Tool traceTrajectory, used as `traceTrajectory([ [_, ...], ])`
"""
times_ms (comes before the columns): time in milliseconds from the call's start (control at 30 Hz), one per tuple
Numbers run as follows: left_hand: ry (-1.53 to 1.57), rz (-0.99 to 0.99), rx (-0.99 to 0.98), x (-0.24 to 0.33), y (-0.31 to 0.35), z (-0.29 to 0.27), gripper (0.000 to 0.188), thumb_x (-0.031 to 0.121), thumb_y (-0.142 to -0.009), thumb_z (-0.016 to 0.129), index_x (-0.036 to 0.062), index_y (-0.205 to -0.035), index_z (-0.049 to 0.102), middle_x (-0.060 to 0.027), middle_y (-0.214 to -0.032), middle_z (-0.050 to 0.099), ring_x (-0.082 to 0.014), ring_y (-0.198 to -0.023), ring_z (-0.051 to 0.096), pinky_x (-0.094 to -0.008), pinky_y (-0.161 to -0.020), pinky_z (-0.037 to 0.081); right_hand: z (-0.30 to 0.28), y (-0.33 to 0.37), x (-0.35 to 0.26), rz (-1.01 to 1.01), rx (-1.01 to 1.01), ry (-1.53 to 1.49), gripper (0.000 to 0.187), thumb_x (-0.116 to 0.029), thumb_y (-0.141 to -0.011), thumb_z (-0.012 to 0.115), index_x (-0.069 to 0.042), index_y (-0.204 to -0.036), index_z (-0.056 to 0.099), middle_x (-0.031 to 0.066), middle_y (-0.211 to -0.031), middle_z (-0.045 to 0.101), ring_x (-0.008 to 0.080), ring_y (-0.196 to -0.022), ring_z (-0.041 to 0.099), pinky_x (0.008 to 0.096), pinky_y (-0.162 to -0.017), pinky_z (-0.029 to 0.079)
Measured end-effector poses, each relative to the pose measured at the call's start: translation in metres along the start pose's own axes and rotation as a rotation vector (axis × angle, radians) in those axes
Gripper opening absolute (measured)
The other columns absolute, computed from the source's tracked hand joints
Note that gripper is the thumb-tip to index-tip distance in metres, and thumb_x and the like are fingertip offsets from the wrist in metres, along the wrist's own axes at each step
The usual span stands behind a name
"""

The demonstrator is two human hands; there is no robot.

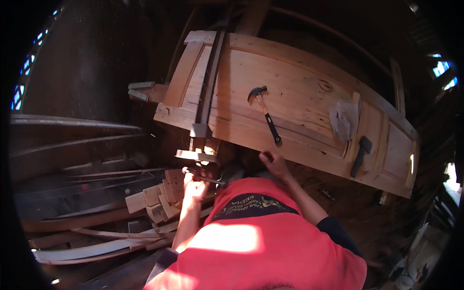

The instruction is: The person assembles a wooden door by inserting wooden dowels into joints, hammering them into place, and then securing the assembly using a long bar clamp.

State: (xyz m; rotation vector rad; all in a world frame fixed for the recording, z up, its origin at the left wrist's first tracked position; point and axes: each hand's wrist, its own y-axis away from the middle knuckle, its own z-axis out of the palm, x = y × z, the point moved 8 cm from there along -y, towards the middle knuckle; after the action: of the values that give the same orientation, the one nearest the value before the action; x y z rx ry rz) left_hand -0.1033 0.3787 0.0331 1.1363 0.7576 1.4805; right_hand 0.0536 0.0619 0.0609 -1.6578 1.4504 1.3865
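A long bar clamp [209, 92] lies across a pale wooden panelled door [290, 72]. Near the clamp's close end, my left hand [195, 188] is closed around its thin metal handle. A small wood block [195, 155] sits at that end, by the door's near edge. My right hand [276, 165] hovers off the door's near edge, its fingers loosely bent and apart, with nothing visible in it. Just beyond that hand, a claw hammer [266, 116] with a black-and-wood handle rests on the door.
Farther right on the door lie a dark hatchet-like tool [360, 155], a clear plastic bag [342, 121] and a loose wood strip [353, 128]. Offcut blocks [157, 200] and long boards [96, 249] are piled at my left. A wood support [147, 92] juts out beyond the door's left end.
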Motion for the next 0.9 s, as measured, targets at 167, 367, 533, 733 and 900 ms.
traceTrajectory([
  [167,-0.202,-0.278,-0.148,-0.086,0.005,0.014,0.016,0.024,-0.095,0.051,0.0102,-0.102,0.055,-0.0112,-0.101,0.062,-0.0304,-0.099,0.059,-0.0585,-0.099,0.048,0.076,0.024,-0.007,0.435,-0.580,-0.607,0.063,-0.056,-0.101,0.046,0.002,-0.121,0.062,0.0117,-0.108,0.068,0.0202,-0.100,0.064,0.0344,-0.086,0.052],
  [367,-0.561,-0.543,-0.439,-0.144,0.021,0.035,0.036,0.024,-0.097,0.050,0.0052,-0.128,0.057,-0.0107,-0.125,0.061,-0.0256,-0.114,0.059,-0.0473,-0.102,0.049,0.035,0.042,0.002,0.429,-0.560,-0.605,0.062,-0.055,-0.099,0.049,0.000,-0.123,0.063,0.0096,-0.115,0.068,0.0191,-0.109,0.063,0.0369,-0.097,0.047],
  [533,-0.512,-0.689,-0.448,-0.161,0.039,0.044,0.030,0.026,-0.099,0.055,0.0161,-0.127,0.060,-0.0039,-0.130,0.061,-0.0267,-0.126,0.053,-0.0465,-0.106,0.045,0.008,0.019,-0.032,0.282,-0.656,0.628,0.066,-0.068,-0.090,0.049,-0.008,-0.102,0.075,0.0230,-0.089,0.071,0.0348,-0.091,0.070,0.0418,-0.080,0.055],
  [733,-0.585,-0.813,-0.567,-0.201,0.034,0.056,0.029,0.025,-0.098,0.056,0.0110,-0.123,0.060,-0.0059,-0.120,0.066,-0.0235,-0.119,0.058,-0.0419,-0.100,0.047,0.037,0.018,0.020,0.379,-0.530,0.272,0.061,-0.062,-0.093,0.049,-0.009,-0.113,0.071,0.0153,-0.092,0.074,0.0315,-0.086,0.071,0.0428,-0.078,0.055],
  [900,-1.226,-0.530,-0.899,-0.206,0.031,0.057,0.051,0.024,-0.097,0.058,0.0077,-0.143,0.043,-0.0140,-0.145,0.048,-0.0272,-0.132,0.047,-0.0410,-0.107,0.044,0.030,0.021,0.051,0.618,-0.179,-0.083,0.061,-0.052,-0.084,0.068,-0.004,-0.122,0.063,0.0191,-0.115,0.069,0.0343,-0.108,0.066,0.0440,-0.093,0.051],
])
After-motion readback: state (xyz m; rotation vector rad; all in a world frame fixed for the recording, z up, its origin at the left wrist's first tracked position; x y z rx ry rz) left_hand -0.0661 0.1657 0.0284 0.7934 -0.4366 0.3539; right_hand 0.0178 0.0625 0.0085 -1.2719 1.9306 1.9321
